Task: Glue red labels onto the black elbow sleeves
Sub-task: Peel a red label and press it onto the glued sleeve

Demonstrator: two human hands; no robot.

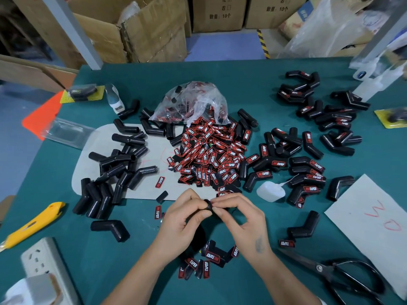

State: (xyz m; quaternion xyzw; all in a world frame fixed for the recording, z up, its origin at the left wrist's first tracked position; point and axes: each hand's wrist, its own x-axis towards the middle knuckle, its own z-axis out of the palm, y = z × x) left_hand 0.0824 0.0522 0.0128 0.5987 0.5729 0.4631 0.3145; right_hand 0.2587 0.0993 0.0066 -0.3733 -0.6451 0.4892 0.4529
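Cardboard boxes [141,34] stand behind teal table [66,256] strewn with black elbow sleeves [114,164].

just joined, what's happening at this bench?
A person is labelling black elbow sleeves by hand. Both hands, left hand and right hand, pinch one small black piece between their fingers over the green table. A heap of red labels spills from a plastic bag at centre. Unlabelled sleeves lie to the left, labelled sleeves to the right, with a small glue bottle beside them.
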